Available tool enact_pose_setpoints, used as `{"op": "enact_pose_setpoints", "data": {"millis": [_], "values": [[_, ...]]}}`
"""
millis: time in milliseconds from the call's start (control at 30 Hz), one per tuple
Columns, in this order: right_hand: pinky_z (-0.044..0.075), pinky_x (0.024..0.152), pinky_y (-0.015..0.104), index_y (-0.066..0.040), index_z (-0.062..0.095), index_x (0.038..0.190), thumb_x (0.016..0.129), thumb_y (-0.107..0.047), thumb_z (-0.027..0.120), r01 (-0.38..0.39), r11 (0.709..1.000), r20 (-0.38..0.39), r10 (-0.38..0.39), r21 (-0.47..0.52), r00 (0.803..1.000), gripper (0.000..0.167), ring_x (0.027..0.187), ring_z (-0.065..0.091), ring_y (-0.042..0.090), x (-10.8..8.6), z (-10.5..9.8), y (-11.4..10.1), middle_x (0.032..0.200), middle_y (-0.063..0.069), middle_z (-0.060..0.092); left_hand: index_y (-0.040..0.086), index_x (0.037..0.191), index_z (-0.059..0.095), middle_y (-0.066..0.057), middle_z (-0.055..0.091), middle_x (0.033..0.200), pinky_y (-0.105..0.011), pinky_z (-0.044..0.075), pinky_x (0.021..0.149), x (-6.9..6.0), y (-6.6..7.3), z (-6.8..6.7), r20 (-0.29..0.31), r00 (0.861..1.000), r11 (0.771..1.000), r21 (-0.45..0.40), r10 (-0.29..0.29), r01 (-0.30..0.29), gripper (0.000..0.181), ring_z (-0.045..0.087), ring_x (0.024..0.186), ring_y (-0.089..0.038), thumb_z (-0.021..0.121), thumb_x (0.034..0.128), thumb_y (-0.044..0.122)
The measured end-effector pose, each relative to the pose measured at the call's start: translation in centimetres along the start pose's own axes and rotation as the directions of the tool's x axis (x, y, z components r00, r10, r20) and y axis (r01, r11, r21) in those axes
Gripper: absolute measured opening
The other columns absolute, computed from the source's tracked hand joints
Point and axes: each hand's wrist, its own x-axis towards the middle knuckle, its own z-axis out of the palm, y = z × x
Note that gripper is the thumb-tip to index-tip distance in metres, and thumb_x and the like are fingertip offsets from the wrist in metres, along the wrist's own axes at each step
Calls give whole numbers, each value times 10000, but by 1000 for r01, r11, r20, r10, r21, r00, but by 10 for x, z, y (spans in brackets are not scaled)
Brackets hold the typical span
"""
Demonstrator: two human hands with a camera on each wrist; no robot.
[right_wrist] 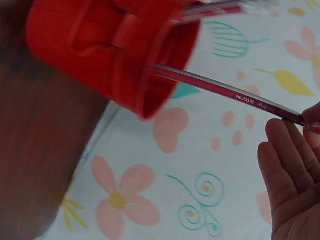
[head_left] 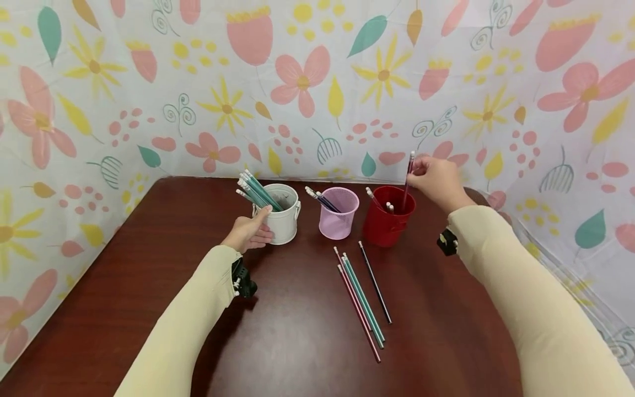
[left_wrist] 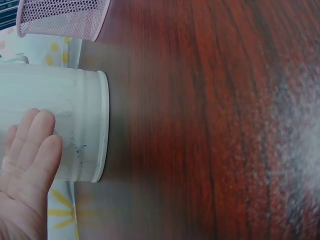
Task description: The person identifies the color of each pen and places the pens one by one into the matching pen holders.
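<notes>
My right hand pinches a red pencil near its upper end. The pencil's lower part is inside the red bucket, where several white-ended pencils stand. My left hand rests against the side of the white bucket, its fingers fairly straight and its thumb up by the rim. Several teal pencils lean leftward out of that bucket. Between the buckets stands a pink mesh cup holding a few dark pencils.
On the brown table, in front of the containers, lie red pencils, teal pencils and one black pencil. A flowered cloth hangs behind the table's back edge.
</notes>
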Motion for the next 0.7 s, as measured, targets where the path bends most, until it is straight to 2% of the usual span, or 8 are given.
{"op": "enact_pose_setpoints", "data": {"millis": [233, 333, 500, 700], "values": [[444, 602, 339, -5, 668, 796, 857, -87, 621, 66, 998, 118, -66, 3, 991, 112, 701, 607, 270, -9, 24, 15, 789, 162, 696, -74, 1004, 560, -93, 660, 773, -448, 504, 895, 0, -1, 3, -16, 1000, 1000, -4, 15, -15, 596, 665, 662, -161, 538, 923, 515], [476, 628, 365, -2, 658, 805, 863, -77, 628, 80, 997, 173, -81, 8, 982, 99, 721, 610, 278, -11, 34, 19, 800, 166, 695, -64, 988, 557, -92, 658, 770, -447, 503, 897, -1, -2, 2, -17, 1000, 1000, -5, 11, -11, 577, 665, 663, -162, 537, 926, 509], [510, 741, 457, 38, 671, 884, 873, -66, 638, 66, 997, 240, -71, 29, 968, 110, 839, 623, 328, -15, 47, 25, 883, 205, 696, -63, 983, 558, -88, 657, 760, -447, 501, 899, -1, -2, 1, -19, 1000, 1000, -7, 4, -4, 571, 667, 659, -161, 536, 927, 506], [512, 785, 471, 49, 675, 964, 892, -94, 635, 10, 999, 265, -20, 41, 964, 166, 904, 611, 334, -16, 53, 27, 961, 221, 689, -67, 991, 560, -79, 651, 740, -446, 504, 895, 0, -2, 1, -20, 1000, 1000, -13, 0, 0, 576, 662, 643, -155, 541, 925, 505]]}}
